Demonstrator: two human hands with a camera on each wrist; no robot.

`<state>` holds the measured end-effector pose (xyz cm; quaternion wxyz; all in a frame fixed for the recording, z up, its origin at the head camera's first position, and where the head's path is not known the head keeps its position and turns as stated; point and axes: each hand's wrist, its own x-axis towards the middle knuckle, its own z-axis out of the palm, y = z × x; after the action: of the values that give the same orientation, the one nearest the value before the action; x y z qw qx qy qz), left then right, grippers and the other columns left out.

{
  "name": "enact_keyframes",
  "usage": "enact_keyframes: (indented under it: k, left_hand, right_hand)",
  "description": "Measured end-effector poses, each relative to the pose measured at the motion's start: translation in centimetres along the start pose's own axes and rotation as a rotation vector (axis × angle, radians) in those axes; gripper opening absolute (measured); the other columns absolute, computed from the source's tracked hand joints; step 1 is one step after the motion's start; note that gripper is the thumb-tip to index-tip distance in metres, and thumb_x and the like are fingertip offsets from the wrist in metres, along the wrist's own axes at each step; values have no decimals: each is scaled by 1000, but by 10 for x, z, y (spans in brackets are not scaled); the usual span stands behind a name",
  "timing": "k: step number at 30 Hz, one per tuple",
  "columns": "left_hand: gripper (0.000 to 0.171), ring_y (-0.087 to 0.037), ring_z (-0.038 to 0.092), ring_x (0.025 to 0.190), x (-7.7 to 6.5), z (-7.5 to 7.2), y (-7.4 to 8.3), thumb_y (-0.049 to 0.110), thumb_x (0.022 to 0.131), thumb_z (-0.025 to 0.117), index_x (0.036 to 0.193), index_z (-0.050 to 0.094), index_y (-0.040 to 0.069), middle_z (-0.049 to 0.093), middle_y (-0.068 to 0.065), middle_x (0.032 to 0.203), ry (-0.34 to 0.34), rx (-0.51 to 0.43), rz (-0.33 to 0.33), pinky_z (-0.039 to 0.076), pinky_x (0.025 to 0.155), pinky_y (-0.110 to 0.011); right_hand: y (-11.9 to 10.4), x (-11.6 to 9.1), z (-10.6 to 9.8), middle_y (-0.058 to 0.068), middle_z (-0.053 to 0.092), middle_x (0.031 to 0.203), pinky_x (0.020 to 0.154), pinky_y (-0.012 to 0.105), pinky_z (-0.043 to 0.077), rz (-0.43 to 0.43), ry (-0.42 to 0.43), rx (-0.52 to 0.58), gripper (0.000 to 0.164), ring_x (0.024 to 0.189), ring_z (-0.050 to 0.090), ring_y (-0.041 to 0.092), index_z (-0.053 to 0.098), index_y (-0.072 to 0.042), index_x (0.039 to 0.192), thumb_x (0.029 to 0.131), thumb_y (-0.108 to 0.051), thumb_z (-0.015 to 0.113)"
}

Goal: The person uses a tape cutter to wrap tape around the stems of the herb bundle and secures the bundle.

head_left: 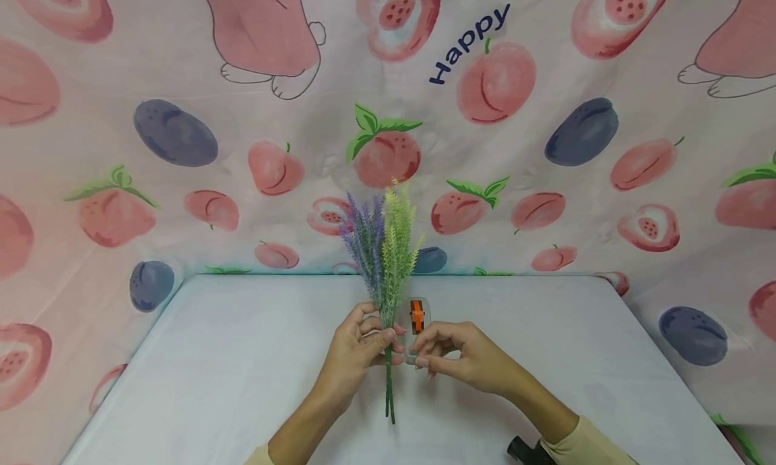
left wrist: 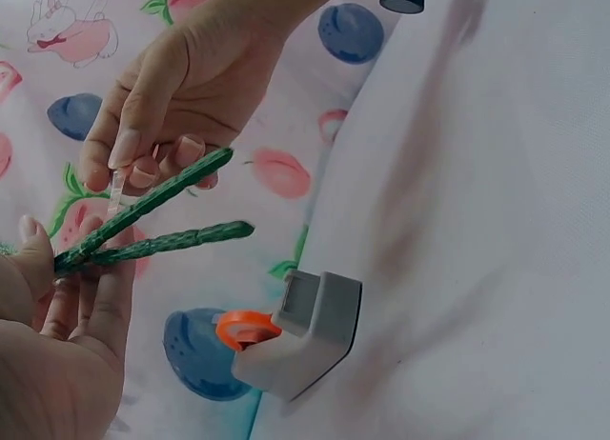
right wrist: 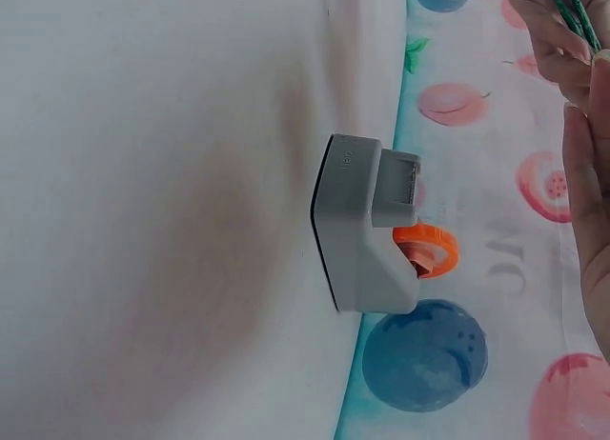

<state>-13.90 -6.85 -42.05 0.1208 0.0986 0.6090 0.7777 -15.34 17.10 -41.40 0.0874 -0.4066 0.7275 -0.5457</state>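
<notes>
We have the left hand (head_left: 358,349), gripping one flower bunch (head_left: 393,249), purple and yellow-green, over the bench (head_left: 212,370); one tape dispenser (head_left: 417,317), orange-reeled, its grey profile shown us by the wrist views alone; the right hand (head_left: 465,357), pinching one clear strip (left wrist: 116,192), distinct only in the left-wrist view.
</notes>
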Motion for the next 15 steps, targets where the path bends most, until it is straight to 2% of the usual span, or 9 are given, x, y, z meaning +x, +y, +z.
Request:
enact_keyframes:
  k: [4,8,12,15]
  left_hand:
    - [74,-23,68,100,-1,-2,-1,22,102,63,161,20,10,61,-22,128,-24,10,-1,58,93,-48]
    - [74,-27,63,113,-2,-4,0,16,105,56,163,11,10,52,-25,138,-94,5,1,56,98,-43]
    - [72,-32,62,118,-2,-5,2,7,106,52,163,9,8,51,-26,138,-143,47,23,55,99,-44]
    - [70,-32,64,116,-1,-5,3,3,105,51,163,12,7,54,-25,135,-144,102,44,54,100,-48]
  right_hand:
    - [0,0,0,9,71,90,67,33,60,43,8,-18,19,73,69,19,67,-7,117,99,-11,67]
    - [-2,0,-1,8,73,91,70,34,60,177,9,-43,26,77,71,21,69,-5,120,98,-18,70]
    - [-6,1,-3,9,75,92,72,37,61,309,-11,-33,18,80,72,23,75,-11,111,98,-22,70]
    - [-8,1,-4,10,74,86,70,35,60,347,-22,-36,13,77,71,26,76,-16,102,100,-25,68]
